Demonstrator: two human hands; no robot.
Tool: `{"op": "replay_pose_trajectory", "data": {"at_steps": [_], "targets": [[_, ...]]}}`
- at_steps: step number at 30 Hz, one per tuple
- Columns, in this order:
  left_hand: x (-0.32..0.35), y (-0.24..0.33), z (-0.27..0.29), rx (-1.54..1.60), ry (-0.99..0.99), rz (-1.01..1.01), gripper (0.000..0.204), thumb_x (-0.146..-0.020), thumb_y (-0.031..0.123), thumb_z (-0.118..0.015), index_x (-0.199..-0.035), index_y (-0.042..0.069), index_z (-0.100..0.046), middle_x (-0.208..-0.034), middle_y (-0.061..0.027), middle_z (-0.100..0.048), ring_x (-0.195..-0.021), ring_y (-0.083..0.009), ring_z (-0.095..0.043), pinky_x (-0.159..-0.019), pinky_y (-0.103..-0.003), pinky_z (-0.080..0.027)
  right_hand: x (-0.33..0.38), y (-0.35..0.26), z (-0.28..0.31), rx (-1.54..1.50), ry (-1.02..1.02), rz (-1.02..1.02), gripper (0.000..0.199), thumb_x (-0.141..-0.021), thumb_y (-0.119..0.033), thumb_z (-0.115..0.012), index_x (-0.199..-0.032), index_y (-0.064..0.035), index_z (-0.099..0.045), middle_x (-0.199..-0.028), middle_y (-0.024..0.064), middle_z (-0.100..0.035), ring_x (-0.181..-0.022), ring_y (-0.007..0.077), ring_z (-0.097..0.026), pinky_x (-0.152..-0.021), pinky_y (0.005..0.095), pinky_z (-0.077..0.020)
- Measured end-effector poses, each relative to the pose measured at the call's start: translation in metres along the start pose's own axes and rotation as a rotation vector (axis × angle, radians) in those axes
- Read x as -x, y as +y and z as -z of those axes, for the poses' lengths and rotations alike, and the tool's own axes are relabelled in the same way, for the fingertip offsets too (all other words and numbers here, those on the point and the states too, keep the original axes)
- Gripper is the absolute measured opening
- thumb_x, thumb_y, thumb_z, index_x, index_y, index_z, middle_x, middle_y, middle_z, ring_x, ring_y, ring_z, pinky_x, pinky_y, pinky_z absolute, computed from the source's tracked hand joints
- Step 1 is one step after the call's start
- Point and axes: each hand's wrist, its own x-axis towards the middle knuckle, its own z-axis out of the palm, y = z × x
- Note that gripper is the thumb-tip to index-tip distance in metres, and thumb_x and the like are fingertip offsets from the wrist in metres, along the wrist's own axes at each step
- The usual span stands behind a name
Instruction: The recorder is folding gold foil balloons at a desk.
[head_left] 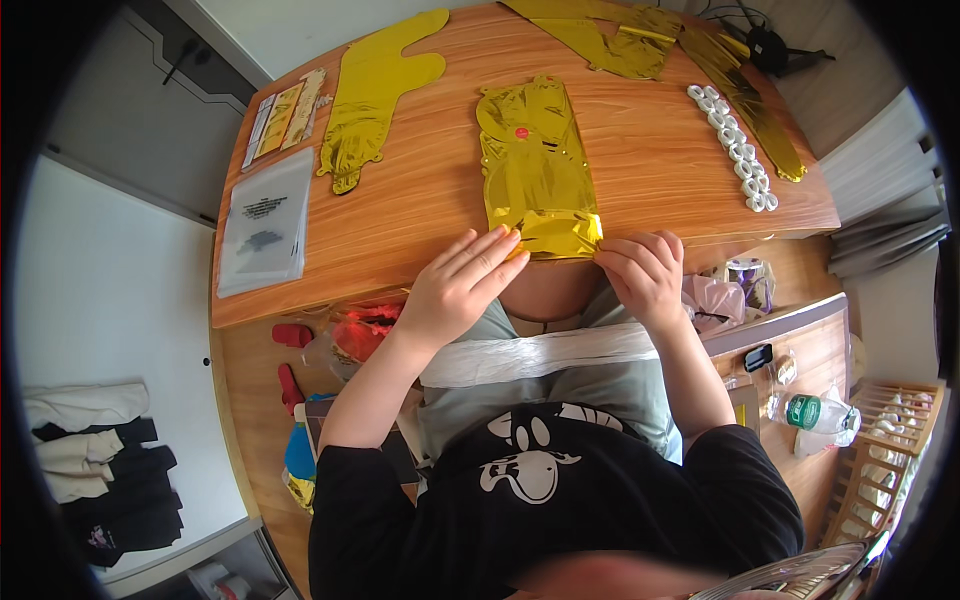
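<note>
A flat gold foil balloon lies on the wooden table, its near end folded over at the table's front edge. My left hand rests with fingers spread on the left side of that folded end. My right hand pinches the fold's right corner. A small red dot marks the foil near its far end.
Another gold foil balloon lies at the left, more crumpled foil at the back, and a strip of white rings at the right. A clear plastic bag sits near the left edge. A plastic bottle lies on a lower shelf.
</note>
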Motion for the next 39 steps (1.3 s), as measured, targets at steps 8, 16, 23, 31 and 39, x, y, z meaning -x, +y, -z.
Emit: {"op": "replay_pose_trajectory", "data": {"at_steps": [8, 16, 23, 31, 39], "targets": [[0.005, -0.002, -0.004, -0.128, 0.233, 0.009, 0.016, -0.082, 0.021, -0.084, -0.097, 0.017, -0.080, -0.101, 0.0037, -0.078, -0.095, -0.0121, -0.071, -0.099, -0.037, -0.050, 0.005, 0.004, 0.000, 0.014, 0.023, -0.017, 0.024, -0.076, -0.013, -0.084, -0.097, -0.0152, -0.072, -0.103, -0.0025, -0.073, -0.096, 0.0200, -0.065, -0.089, 0.0391, -0.0460], [0.010, -0.001, -0.008, -0.253, 0.274, 0.008, 0.015, -0.080, 0.026, -0.087, -0.093, 0.023, -0.080, -0.100, 0.0107, -0.077, -0.092, -0.0093, -0.068, -0.105, -0.037, -0.042, 0.010, 0.007, 0.000, 0.036, 0.058, -0.017, 0.026, -0.074, -0.019, -0.084, -0.096, -0.0168, -0.071, -0.101, -0.0039, -0.071, -0.097, 0.0197, -0.063, -0.089, 0.0386, -0.0442], [0.016, -0.001, -0.008, -0.304, 0.319, -0.004, 0.014, -0.080, 0.029, -0.087, -0.092, 0.024, -0.080, -0.100, 0.0123, -0.076, -0.092, -0.0099, -0.065, -0.108, -0.038, -0.038, 0.011, 0.004, 0.004, 0.020, 0.046, -0.031, 0.026, -0.072, -0.021, -0.089, -0.090, -0.0165, -0.071, -0.099, -0.0027, -0.072, -0.096, 0.0217, -0.064, -0.090, 0.0403, -0.0455], [0.017, -0.005, 0.001, -0.279, 0.310, -0.063, 0.028, -0.082, 0.043, -0.085, -0.104, 0.027, -0.077, -0.107, 0.0100, -0.071, -0.096, -0.0107, -0.065, -0.100, -0.038, -0.044, 0.002, 0.013, 0.018, -0.086, -0.052, 0.026, 0.042, -0.066, -0.030, -0.092, -0.098, -0.0148, -0.070, -0.112, 0.0020, -0.069, -0.101, 0.0266, -0.063, -0.090, 0.0435, -0.0470], [-0.035, 0.006, 0.025, -0.093, -0.183, 0.179, 0.093, -0.071, 0.051, -0.089, -0.150, 0.018, -0.052, -0.149, -0.0103, -0.049, -0.134, -0.0303, -0.050, -0.111, -0.049, -0.042, -0.051, 0.018, 0.034, -0.122, -0.371, -0.100, 0.092, -0.059, -0.044, -0.093, -0.138, -0.0127, -0.057, -0.146, 0.0112, -0.054, -0.133, 0.0372, -0.051, -0.109, 0.0508, -0.0408]]}}
